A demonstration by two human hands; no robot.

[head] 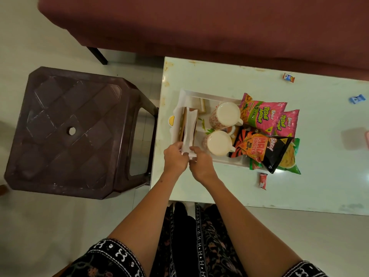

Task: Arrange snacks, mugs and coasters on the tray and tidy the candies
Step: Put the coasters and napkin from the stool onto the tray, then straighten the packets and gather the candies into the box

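A white tray (201, 94) lies on the pale table (319, 156). At the tray's left end a coaster stack in a white holder (189, 127) stands on edge. My left hand (175, 158) and my right hand (200, 163) both grip its near end. Two white mugs (227, 114) (218, 142) stand in the tray's middle. Pink snack packets (263, 116), a black and orange packet (263, 150) and a green one (293, 156) lie across the tray's right end. Loose candies lie on the table: a red one (263, 180), a blue one (357, 99), a red and white one (288, 77).
A dark brown plastic stool (69, 132) stands left of the table. A maroon sofa (199, 25) runs along the far side. A pink object (367, 139) shows at the table's right edge. My patterned dress (189, 246) is below.
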